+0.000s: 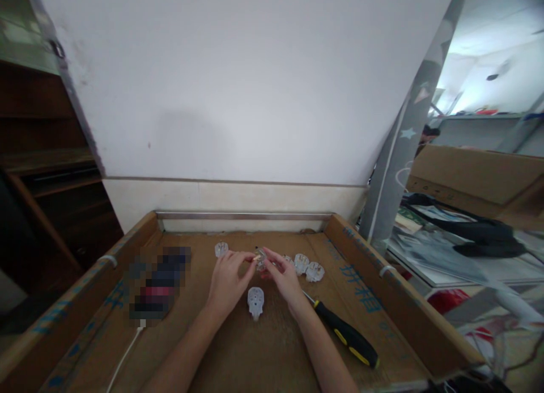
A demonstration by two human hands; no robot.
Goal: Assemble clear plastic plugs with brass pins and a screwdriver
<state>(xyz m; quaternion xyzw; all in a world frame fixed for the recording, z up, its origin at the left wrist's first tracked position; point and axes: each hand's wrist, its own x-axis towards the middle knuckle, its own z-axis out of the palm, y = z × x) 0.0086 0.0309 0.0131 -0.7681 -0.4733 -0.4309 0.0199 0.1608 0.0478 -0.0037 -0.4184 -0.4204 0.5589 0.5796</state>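
At the middle of the cardboard-lined table, my right hand (284, 275) is closed around a clear plastic plug part (260, 261). From the other side, my left hand (229, 278) pinches a small brass-coloured metal piece (256, 258) against it; whether the piece is seated in the plug part I cannot tell. Just below both hands lies a whitish translucent plug shell (255, 301). One clear plug part (221, 249) sits beyond my left hand. Past my right fingers are more clear plug parts (314, 271), one partly hidden. A black and yellow screwdriver (346, 333) lies beside my right forearm.
Raised cardboard walls (361, 274) edge the work surface. On the left, a blurred-out device (159, 288) has a white cable (125, 356) running to the front. A white wall (246, 98) stands behind. Papers and a cardboard box (467, 172) are at the right.
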